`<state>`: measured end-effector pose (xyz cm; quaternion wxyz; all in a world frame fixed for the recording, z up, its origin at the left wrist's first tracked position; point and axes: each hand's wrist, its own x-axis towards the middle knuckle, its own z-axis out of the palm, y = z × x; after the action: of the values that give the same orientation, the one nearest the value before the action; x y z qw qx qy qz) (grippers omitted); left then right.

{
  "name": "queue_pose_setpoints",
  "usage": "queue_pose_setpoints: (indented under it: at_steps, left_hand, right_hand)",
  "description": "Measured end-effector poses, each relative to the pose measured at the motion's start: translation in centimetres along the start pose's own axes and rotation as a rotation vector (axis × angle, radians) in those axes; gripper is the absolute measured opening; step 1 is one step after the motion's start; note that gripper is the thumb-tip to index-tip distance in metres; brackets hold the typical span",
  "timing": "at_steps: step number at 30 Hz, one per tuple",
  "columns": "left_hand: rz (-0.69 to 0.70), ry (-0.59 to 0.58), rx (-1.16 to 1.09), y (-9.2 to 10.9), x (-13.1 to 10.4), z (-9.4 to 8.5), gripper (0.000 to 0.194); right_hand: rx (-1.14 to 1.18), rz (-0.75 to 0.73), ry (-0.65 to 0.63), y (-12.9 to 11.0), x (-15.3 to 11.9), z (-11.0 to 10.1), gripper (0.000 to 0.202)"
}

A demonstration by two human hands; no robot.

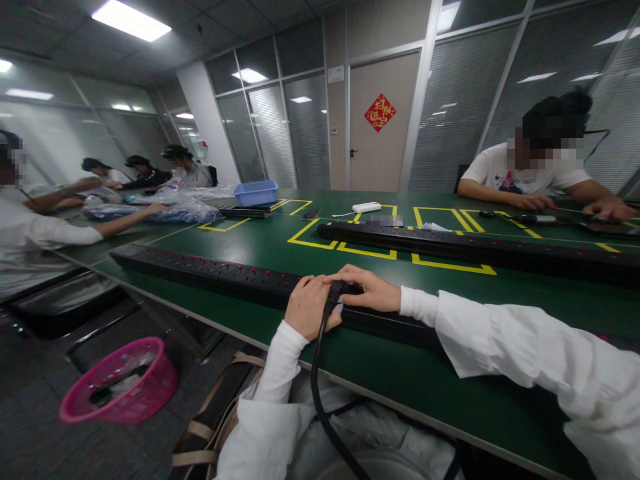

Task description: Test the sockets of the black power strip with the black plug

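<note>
A long black power strip [220,270] with a row of sockets and small red switches or lights lies along the near side of the green table. My left hand [311,308] is closed around the strip's body, close beside a black plug [337,291]. From the right, my right hand [373,288] pinches the plug at the strip's upper face, its index finger reaching over the top. The plug's thick black cord [316,387] runs down past my left hand towards my lap. Whether the plug's pins sit fully in a socket is hidden by my fingers.
Beyond lies another long black power strip [450,247], amid yellow tape outlines [367,252]. A white power bank [367,207] and a blue basket [256,193] stand farther back. On the floor, left, is a pink basket [167,373]. A co-worker [530,177] sits opposite; others work at left.
</note>
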<state>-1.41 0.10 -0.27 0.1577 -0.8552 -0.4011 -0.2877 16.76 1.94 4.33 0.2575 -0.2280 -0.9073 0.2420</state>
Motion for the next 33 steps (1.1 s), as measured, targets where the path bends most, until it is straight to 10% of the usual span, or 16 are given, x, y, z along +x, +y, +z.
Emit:
queue_pose_setpoints:
  at_steps: [33]
  left_hand:
    - [0.001,-0.009,-0.001,-0.15,-0.25,0.05,0.036]
  right_hand:
    - [0.031,0.003,-0.008,-0.01,-0.01,-0.01,0.044]
